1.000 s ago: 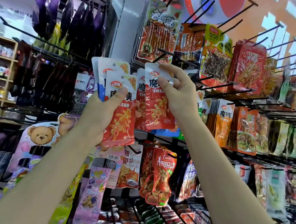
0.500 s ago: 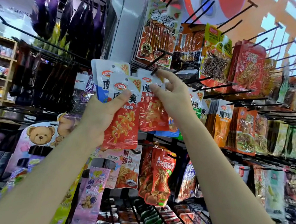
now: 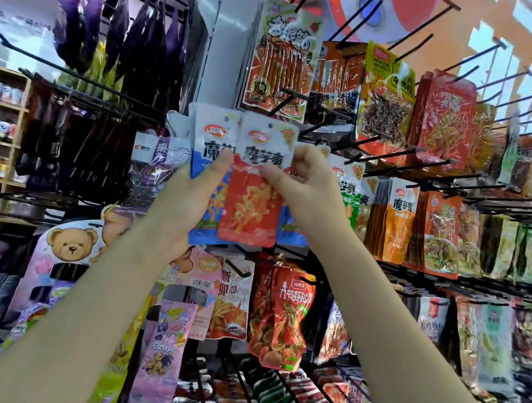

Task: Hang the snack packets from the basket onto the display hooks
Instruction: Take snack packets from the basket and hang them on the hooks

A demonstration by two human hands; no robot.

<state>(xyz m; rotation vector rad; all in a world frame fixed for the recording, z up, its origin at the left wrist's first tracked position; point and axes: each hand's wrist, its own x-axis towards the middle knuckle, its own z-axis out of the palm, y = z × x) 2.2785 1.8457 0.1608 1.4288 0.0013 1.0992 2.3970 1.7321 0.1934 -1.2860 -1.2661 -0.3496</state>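
Our right hand (image 3: 305, 185) now pinches the red packet (image 3: 251, 200) our left hand (image 3: 189, 200) holds (blue packet (image 3: 211, 149) behind), lower than before; black display hooks (image 3: 394, 155) surround.

Red snack packet (image 3: 252, 196) up front, white top with a small punched hole, upright and flat-on, pinched at its white band from both sides. Tucked behind it on the left, a blue snack packet (image 3: 212, 149), same white header, also upright. Black display hooks (image 3: 394, 155) jut out just right of them, some bare, some loaded.
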